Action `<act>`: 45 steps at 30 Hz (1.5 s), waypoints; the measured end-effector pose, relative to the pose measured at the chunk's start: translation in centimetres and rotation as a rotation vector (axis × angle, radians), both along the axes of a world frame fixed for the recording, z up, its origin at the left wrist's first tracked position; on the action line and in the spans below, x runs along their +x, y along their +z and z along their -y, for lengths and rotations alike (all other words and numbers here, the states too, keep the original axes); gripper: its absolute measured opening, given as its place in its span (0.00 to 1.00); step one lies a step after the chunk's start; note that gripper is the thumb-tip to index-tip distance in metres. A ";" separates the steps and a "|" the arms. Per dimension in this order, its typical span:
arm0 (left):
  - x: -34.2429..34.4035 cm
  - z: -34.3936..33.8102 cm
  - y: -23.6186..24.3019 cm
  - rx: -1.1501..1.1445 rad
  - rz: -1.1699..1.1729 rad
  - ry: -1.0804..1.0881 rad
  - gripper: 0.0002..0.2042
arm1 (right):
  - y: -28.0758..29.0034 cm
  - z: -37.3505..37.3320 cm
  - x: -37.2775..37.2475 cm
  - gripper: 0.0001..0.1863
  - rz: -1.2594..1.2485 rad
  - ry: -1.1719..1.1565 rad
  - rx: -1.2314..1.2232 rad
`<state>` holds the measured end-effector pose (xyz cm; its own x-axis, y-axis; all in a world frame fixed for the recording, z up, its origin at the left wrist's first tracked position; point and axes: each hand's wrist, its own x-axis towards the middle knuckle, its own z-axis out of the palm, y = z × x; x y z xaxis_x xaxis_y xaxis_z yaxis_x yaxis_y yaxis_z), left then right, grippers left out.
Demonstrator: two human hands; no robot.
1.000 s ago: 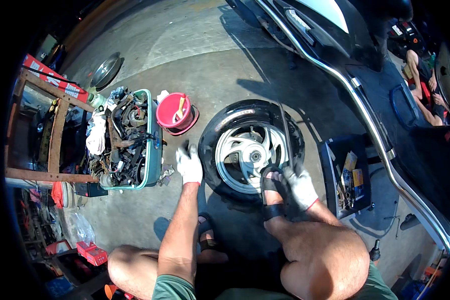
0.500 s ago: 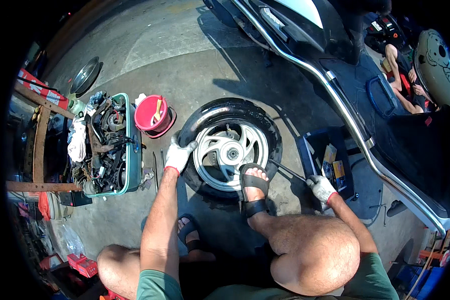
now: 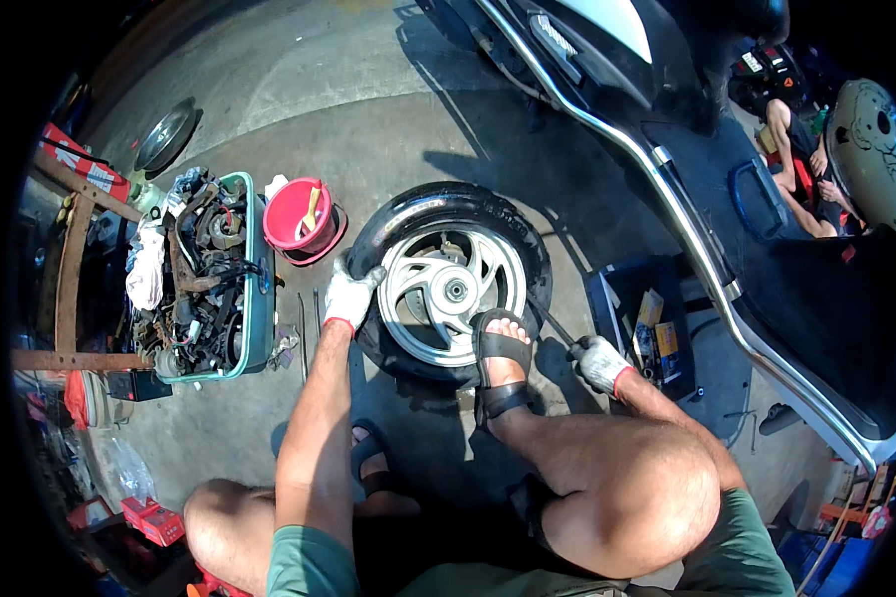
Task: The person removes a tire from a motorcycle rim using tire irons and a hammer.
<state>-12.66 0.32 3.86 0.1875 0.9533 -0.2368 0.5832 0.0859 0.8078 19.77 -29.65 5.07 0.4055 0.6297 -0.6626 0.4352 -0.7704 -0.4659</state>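
A motorcycle wheel lies flat on the floor in front of me, its black tire (image 3: 418,211) around a silver spoked rim (image 3: 452,290). My left hand (image 3: 348,297), in a white and grey work glove, grips the tire's left edge with the thumb over the sidewall. In my gloved right hand (image 3: 601,366), fingers wrapped round it, is a dark tire lever (image 3: 558,329). The lever's far end meets the right side of the wheel; its tip is hidden there. My sandalled right foot (image 3: 505,360) presses on the near right part of the wheel.
A pink bucket (image 3: 291,237) with a brush stands left of the wheel, beside a green bin (image 3: 256,328) of parts. At right are a dark toolbox (image 3: 608,303) and a scooter with a chrome rail (image 3: 607,125). Another person (image 3: 784,139) sits at far right.
My right hand has moved left, closer to the wheel, and the lever's handle has come with it. My left hand keeps its hold on the tire. The whole view has shifted slightly.
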 end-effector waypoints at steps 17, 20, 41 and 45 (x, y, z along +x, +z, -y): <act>-1.5 0.9 -8.8 -0.152 -0.001 0.215 0.41 | 22.3 -4.9 3.1 0.10 -0.315 -0.091 -0.070; -4.7 3.9 -11.9 -0.160 0.161 0.426 0.37 | 23.6 -9.4 0.9 0.13 -0.374 -0.048 -0.103; -1.6 9.7 -8.8 -0.221 0.090 0.549 0.40 | -5.5 1.5 -12.3 0.11 0.270 -0.245 0.242; -2.0 6.7 -7.9 -0.062 0.060 0.443 0.44 | -1.2 1.9 -3.0 0.16 0.277 -0.069 0.254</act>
